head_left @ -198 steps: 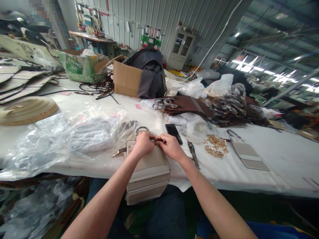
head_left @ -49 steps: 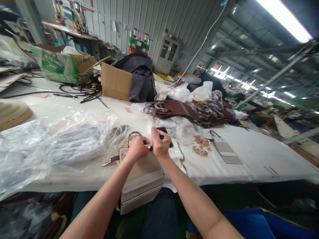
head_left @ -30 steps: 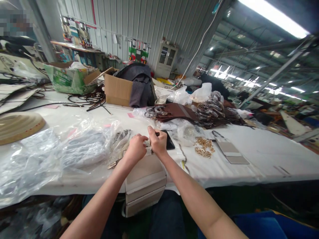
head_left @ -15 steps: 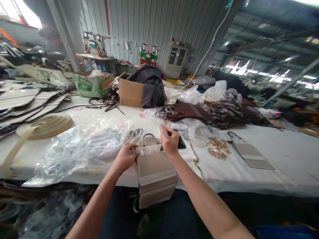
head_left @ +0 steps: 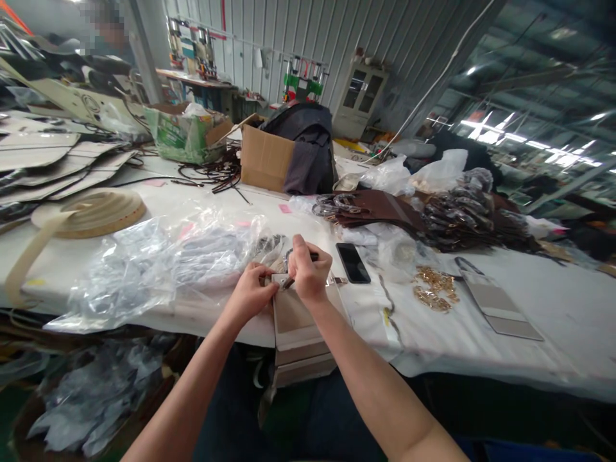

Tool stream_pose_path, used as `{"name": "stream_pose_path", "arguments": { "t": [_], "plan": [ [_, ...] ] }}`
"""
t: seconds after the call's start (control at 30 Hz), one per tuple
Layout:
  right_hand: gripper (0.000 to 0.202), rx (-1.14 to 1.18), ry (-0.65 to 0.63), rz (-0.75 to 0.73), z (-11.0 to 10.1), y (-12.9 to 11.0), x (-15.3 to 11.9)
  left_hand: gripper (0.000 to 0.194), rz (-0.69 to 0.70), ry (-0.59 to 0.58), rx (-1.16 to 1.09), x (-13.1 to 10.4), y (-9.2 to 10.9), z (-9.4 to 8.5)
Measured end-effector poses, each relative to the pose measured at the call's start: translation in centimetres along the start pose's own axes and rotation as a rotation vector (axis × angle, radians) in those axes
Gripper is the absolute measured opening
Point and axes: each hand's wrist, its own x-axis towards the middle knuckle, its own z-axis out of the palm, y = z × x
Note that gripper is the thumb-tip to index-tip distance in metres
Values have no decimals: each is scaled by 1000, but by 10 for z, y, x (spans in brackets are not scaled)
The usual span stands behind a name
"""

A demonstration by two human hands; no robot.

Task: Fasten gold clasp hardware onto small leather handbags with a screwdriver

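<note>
A beige bag panel (head_left: 301, 321) hangs partly over the table's front edge, with a metal fitting near its top. My left hand (head_left: 253, 290) pinches the panel's top left corner, fingers closed on it. Just to the right, my right hand (head_left: 309, 269) is wrapped round a dark, thin tool, its tip down at the metal fitting. Part of the tool and a handle loop behind it are hidden by my fingers. A black phone (head_left: 353, 263) lies right of my right hand.
Clear plastic bags (head_left: 129, 269) and a tape roll (head_left: 91, 212) lie left. Gold metal pieces (head_left: 436, 289) and another beige panel (head_left: 500, 301) lie right. Behind are a cardboard box (head_left: 266, 159) and stacked brown panels (head_left: 385, 208). A person is at the far left back.
My right hand has moved left across the panel's top, from its right side to the fitting near my left hand. The phone is now uncovered. The view has shifted slightly.
</note>
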Motion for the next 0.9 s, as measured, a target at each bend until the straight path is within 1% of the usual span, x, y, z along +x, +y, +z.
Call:
{"name": "stream_pose_path", "arguments": {
  "t": [0.13,0.3,0.4,0.53,0.73,0.9],
  "plan": [
    [68,-34,-52,-5,3,6,2,26,-13,-22,-30,5,-5,-2],
    [67,32,-118,32,3,9,4,15,-59,-72,-96,12,-2,-4],
    [67,98,-112,39,1,8,3,8,-55,-43,-109,12,1,-2],
    [67,125,-112,38,0,6,2,6,-43,-2,-106,10,3,1],
    [67,113,-102,26,1,5,4,6,-70,-22,-101,13,4,1],
    [69,71,-76,30,3,5,5,6,-84,-10,-116,15,2,4]
  ]
}}
